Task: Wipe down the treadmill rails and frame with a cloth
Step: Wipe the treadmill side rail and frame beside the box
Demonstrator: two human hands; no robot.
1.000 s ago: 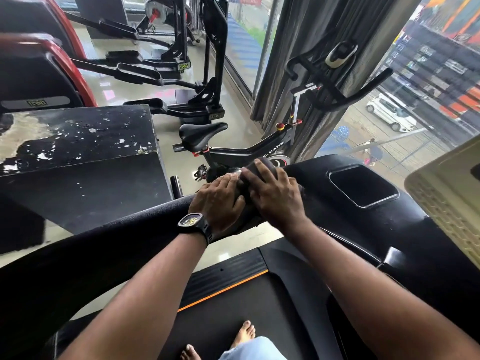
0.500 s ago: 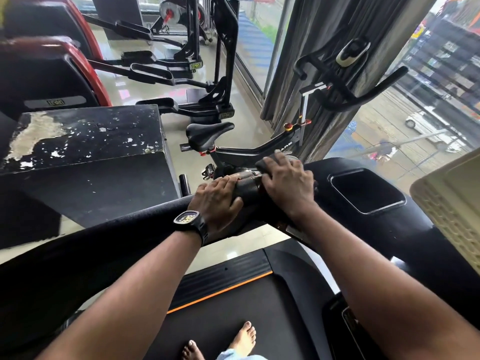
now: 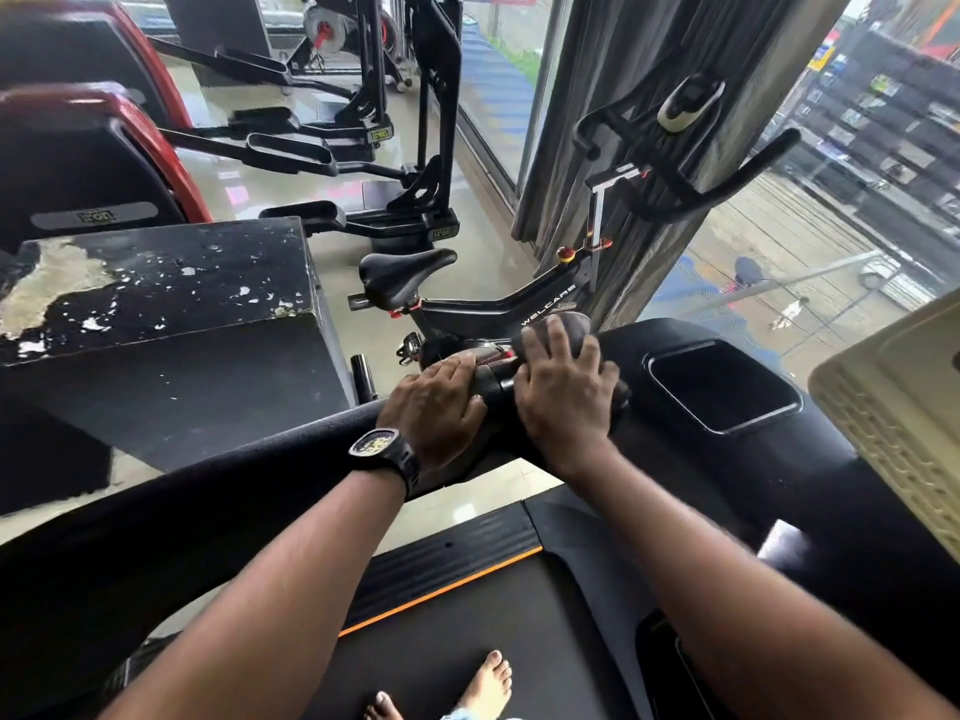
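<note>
Box (image 3: 156,283): black with flaking paint, off to my left beyond the rail.
Rail (image 3: 208,491): the treadmill's black handrail, running from lower left up to the console.
Left hand (image 3: 434,407): watch (image 3: 382,446) on the wrist; palm and fingers laid loosely over the rail's upper end, not clenched.
Bike (image 3: 498,304): exercise bike just behind the rail, with its saddle above my left hand.
Cloth (image 3: 569,324): dark and bunched where the rail meets the console, under my right hand; a fold shows past my fingertips.
Right hand (image 3: 563,392): fingers spread, pressing flat on the cloth, just beside my left hand.
Console (image 3: 675,459): black, with a rectangular recess (image 3: 722,387) to the right of my hands.
</note>
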